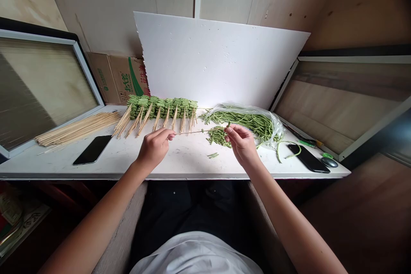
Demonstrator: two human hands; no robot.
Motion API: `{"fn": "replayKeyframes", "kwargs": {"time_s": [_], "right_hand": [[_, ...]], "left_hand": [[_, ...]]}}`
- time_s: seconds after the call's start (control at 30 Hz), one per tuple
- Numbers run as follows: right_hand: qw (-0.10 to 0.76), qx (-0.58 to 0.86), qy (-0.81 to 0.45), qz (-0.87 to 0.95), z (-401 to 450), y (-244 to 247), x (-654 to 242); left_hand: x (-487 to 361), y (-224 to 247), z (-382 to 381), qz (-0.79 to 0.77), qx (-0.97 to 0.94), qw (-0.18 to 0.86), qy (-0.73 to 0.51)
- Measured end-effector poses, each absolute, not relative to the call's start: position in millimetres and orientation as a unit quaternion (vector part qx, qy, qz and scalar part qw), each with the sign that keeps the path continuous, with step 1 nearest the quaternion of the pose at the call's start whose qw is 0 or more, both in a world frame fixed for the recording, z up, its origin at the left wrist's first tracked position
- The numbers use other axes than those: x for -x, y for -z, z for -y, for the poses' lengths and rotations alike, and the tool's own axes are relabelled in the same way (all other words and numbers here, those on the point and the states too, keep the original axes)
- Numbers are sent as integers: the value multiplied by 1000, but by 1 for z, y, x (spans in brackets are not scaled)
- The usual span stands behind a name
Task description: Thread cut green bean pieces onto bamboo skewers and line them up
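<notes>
My left hand [156, 147] is closed on a thin wooden skewer [189, 132], which points right, roughly level above the table. A short piece of green bean sits on the skewer near its right end. Between thumb and fingers, my right hand [241, 142] pinches a short green bean piece [229, 124] by the skewer's tip; whether the tip touches it I cannot tell. Just behind that hand lies a pile of cut bean pieces [218, 136], with a few loose pieces [213, 155] in front. Beyond my left hand, finished bean skewers [162, 108] are stacked in a row, sticks toward me.
Bare skewers [77, 128] lie at the left beside a black phone [92, 150]. A clear plastic bag [276, 126] of long green beans [253, 122] is at the back right. Another phone [308, 158] and a dark mouse-like object [329, 162] lie near the right edge. A white board [218, 60] stands behind.
</notes>
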State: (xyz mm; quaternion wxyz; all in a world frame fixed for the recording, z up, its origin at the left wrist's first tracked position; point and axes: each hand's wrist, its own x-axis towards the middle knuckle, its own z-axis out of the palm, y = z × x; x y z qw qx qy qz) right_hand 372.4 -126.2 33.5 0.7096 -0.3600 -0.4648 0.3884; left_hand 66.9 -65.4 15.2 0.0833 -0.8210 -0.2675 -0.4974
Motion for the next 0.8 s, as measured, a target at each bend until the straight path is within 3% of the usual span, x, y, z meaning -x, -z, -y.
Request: {"fn": "replayKeyframes", "kwargs": {"time_s": [0.33,0.57,0.8], "right_hand": [[700,367,-329,517,130,-34,-366],[707,374,-344,492,127,-32,-366],[706,381,-337,493,131,-33,-362]], "left_hand": [[-67,-13,59,309,838,68,445],[-65,-10,56,281,822,38,494],[-68,-16,60,278,803,84,520]]}}
